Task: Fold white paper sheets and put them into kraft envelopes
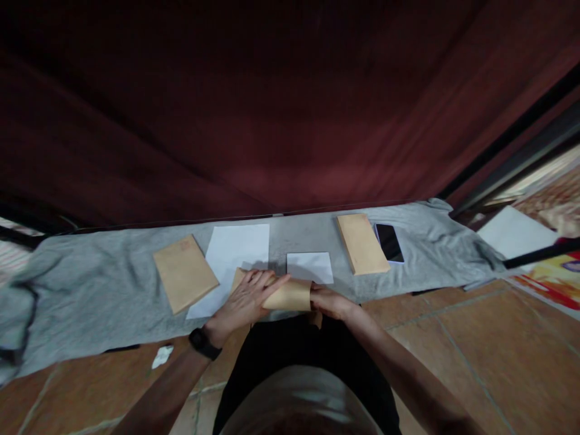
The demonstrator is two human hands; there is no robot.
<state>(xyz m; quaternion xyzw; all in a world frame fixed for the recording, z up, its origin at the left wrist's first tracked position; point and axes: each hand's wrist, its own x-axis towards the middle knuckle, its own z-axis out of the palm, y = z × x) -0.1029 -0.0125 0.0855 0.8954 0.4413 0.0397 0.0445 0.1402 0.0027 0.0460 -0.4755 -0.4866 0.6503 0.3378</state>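
Under left hand, laid open | brown envelope | right hand at its end, grip unclear

Looks like a light brown paper envelope, plain on top. Bulges up in a round bend, with the right end open. Stretches from left to right at the near edge of the gray surface, around the middle.

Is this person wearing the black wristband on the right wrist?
No, the black wristband is on the left wrist, just behind the left hand lying on the brown envelope.
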